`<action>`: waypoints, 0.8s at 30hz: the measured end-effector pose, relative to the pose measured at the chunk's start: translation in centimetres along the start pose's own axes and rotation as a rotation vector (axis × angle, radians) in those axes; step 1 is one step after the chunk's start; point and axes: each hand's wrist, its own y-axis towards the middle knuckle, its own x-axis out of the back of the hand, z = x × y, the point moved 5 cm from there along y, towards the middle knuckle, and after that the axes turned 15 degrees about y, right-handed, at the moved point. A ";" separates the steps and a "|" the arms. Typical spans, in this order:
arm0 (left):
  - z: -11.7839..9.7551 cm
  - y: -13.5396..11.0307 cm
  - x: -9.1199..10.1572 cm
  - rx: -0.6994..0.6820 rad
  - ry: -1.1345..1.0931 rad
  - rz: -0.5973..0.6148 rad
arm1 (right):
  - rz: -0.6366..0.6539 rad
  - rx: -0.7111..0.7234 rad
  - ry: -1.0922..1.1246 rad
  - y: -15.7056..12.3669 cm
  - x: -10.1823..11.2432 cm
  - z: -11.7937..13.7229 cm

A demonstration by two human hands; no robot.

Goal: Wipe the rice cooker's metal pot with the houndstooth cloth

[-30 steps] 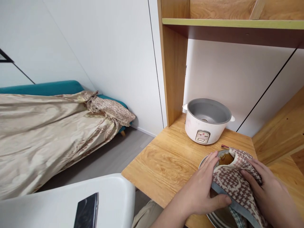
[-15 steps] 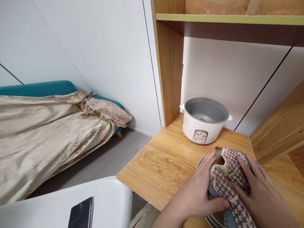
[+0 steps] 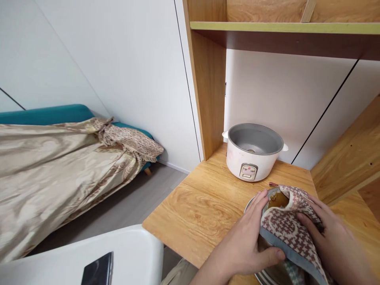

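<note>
A round metal pot [image 3: 261, 277] with a silvery rim is at the lower right on the wooden table. A brown patch [image 3: 277, 199] shows on its surface; whether this is the inside or a lid, I cannot tell. A brown-and-white houndstooth cloth [image 3: 289, 225] with a blue edge covers much of it. My left hand [image 3: 246, 241] grips the pot's near left side, thumb beside the cloth's blue edge. My right hand [image 3: 329, 233] is closed on the bunched cloth at the right; some of its fingers are hidden.
A white rice cooker [image 3: 251, 160] without a lid stands behind the hands. Above it runs a wooden shelf [image 3: 285, 27]. At the lower left a dark phone-like slab [image 3: 97, 269] lies on a white surface [image 3: 130, 249]. A cloth-draped teal sofa [image 3: 47, 114] is at the left.
My right hand has drawn the cloth to the right and bunched it more, so more of the brown patch shows. My left hand stays on the pot. The view has shifted slightly.
</note>
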 end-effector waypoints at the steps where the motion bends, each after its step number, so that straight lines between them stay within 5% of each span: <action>1: 0.0 0.0 0.0 -0.006 -0.003 -0.005 | 0.008 0.018 -0.019 -0.3 -0.3 0.0; 6: -0.1 0.1 0.3 -0.048 -0.057 -0.043 | 0.033 0.107 -0.112 -1.2 -1.0 0.0; 16: 0.2 -0.2 0.1 -0.044 -0.093 -0.023 | 0.015 -0.028 0.007 0.0 -0.2 -0.4; 24: 0.4 -0.4 0.1 -0.030 -0.086 -0.026 | -0.009 0.292 -0.317 -1.7 -1.6 1.5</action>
